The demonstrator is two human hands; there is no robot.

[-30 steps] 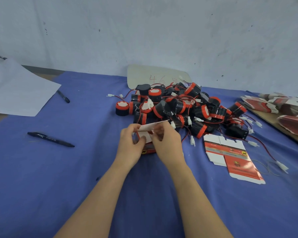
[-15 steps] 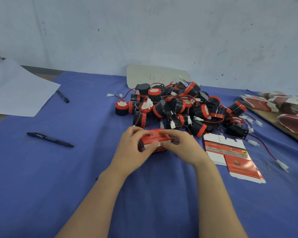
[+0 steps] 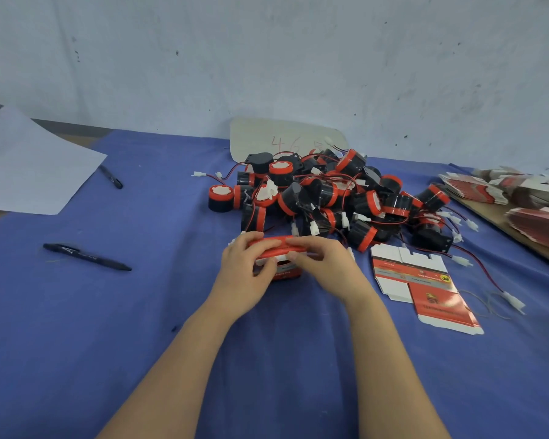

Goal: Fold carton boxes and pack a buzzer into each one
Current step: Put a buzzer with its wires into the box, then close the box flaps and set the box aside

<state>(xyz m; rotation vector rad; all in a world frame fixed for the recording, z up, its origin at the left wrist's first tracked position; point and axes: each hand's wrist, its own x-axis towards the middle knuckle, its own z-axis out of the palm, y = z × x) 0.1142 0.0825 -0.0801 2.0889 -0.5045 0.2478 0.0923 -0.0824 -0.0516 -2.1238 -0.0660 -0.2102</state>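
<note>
Both hands on the box, just in front of the buzzer pile.

Your left hand and right hand both grip the red box, fingers curled over its top and thumbs on its near face. The box sits low on the desk, just in front of the pile; can't tell whether a buzzer is inside. A flat carton lies in front of the pile's right end, and a carton stack is well right of it. A pen is well left of the pile, and a paper sheet further left. A white card stands behind the pile.
</note>
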